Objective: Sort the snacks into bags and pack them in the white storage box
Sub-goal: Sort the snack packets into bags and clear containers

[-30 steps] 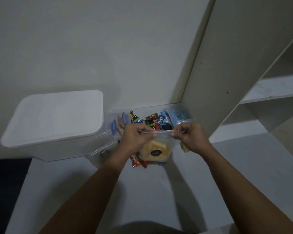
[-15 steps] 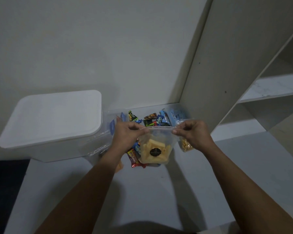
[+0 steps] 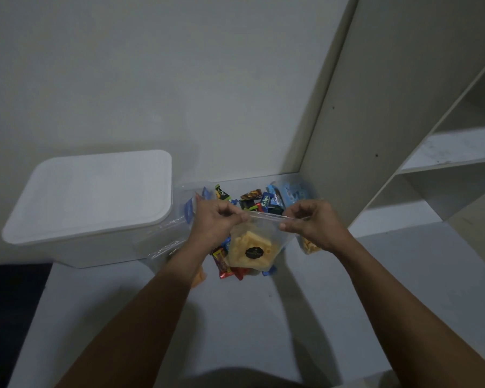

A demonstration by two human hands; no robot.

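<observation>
You hold a clear zip bag (image 3: pixel 259 242) up above the bench (image 3: pixel 291 317), in front of the heap of loose snacks (image 3: pixel 252 201). Your left hand (image 3: pixel 217 224) pinches the left end of the bag's sealing strip between thumb and fingers, and your right hand (image 3: pixel 312 224) pinches the right end, so each grip is closed on the bag. The strip runs left to right between your hands, drawn fairly straight, and the bag hangs down from it with its mouth upward. Inside lie pale yellow snack pieces (image 3: pixel 249 247), and a dark round label sits on the front of the bag; its writing is too small to read.

Behind the bag, one blue wrapper (image 3: pixel 265 201) reads "Kalpa", and a black and green wrapper (image 3: pixel 221 191) bears writing that you cannot make out. A red wrapper (image 3: pixel 221 261) lies on the bench under the bag.

The white storage box (image 3: pixel 95 208) stands to your left with its lid on, just beside the snack heap. A shelf unit (image 3: pixel 431 135) rises to your right.
</observation>
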